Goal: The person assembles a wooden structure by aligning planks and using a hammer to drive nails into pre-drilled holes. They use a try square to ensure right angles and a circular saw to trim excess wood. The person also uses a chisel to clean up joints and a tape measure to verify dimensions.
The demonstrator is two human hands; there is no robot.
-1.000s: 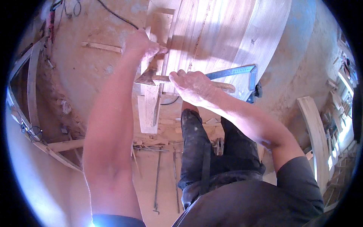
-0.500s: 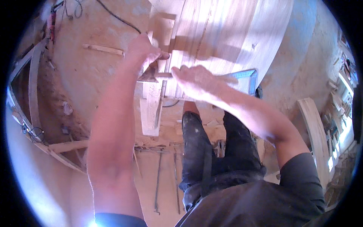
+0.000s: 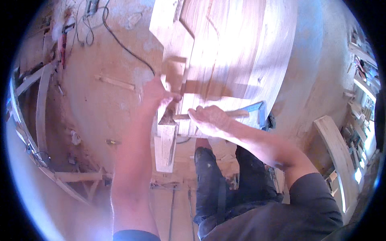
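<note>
Clenched round the hatchet (image 3: 168, 117) handle: our right hand (image 3: 209, 118), in the head view, the only one. Good length of handle sticks out past the little finger, towards the blue square (image 3: 262, 115). Left hand (image 3: 161, 96) bent at the left edge of the timber (image 3: 167, 132), thumb reaching over the top. Fingers blurred; we cannot tell whether they clasp wood or merely steady it.

Timber lies along the left side of the panel (image 3: 237, 48), its lower end pointing back towards us. Hatchet head sits over it, just below our left thumb.

On doing it well, our judgement: short, controlled strokes suit this choked-up hold. We would slide the left hand farther up the timber, clear of the head. A knee (image 3: 203, 152) stands near the panel's lower edge, so strokes want aiming away from it. The square would be safer moved; the handle's butt is just beside it.
</note>
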